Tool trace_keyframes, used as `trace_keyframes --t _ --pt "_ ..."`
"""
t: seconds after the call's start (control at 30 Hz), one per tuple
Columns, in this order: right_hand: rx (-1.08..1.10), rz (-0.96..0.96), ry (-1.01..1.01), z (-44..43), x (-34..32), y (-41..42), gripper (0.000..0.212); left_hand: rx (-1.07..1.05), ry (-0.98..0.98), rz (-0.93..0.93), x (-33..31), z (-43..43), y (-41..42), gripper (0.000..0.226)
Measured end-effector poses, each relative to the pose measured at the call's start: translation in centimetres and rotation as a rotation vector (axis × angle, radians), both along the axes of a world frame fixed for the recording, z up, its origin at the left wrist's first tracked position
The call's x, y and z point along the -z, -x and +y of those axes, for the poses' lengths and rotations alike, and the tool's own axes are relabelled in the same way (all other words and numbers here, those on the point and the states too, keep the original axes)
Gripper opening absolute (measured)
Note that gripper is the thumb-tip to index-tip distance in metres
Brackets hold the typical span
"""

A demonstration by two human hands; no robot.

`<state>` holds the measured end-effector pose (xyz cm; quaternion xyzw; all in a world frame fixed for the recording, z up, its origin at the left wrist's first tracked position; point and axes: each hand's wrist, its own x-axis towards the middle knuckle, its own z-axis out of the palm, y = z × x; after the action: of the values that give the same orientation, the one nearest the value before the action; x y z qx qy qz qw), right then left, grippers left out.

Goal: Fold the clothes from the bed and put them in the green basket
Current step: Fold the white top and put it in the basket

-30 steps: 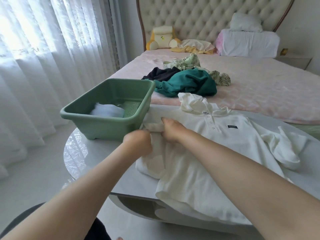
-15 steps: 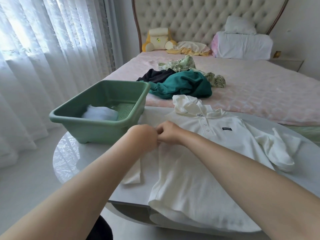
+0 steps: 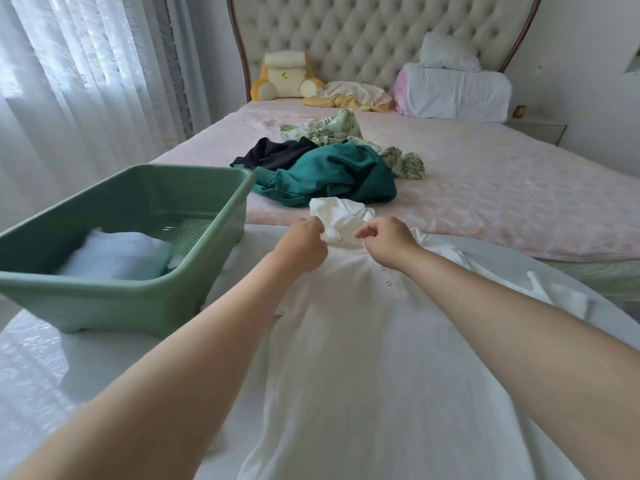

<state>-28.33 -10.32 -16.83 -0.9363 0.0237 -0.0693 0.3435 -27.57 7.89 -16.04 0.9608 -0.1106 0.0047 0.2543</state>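
Glossy white table (image 3: 52,368) against a pink bed (image 3: 502,188), sheer curtains on the left, white polo shirt (image 3: 363,358) spread flat on the table, left hand (image 3: 304,245) and right hand (image 3: 389,244) pinching its collar, green basket (image 3: 194,268) just beside, 3 crumpled garments on the bed.

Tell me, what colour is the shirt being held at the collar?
White: the polo shirt lying on the table, seen best in the head view.

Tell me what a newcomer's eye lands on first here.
Both hands, left hand and right hand, pinch the collar of a white polo shirt spread on the table in front. The green basket sits left, holding a folded white item; a teal garment tops the pile on the bed beyond.
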Motion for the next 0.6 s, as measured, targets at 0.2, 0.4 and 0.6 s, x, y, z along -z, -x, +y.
trace_keyframes --t 0.2,0.4,0.6 --pt "0.093 -0.122 0.086 -1.3 0.5 -6.8 0.031 -0.047 0.268 0.044 2.5 -1.7 -5.5 0.064" --pt "0.152 0.057 0.254 -1.1 1.3 -11.2 0.007 -0.091 0.455 0.016 4.9 -1.7 -8.1 0.049" --pt "0.049 0.191 0.307 -1.4 1.0 -11.3 0.032 -0.17 0.962 0.044 3.6 -1.0 -8.3 0.011"
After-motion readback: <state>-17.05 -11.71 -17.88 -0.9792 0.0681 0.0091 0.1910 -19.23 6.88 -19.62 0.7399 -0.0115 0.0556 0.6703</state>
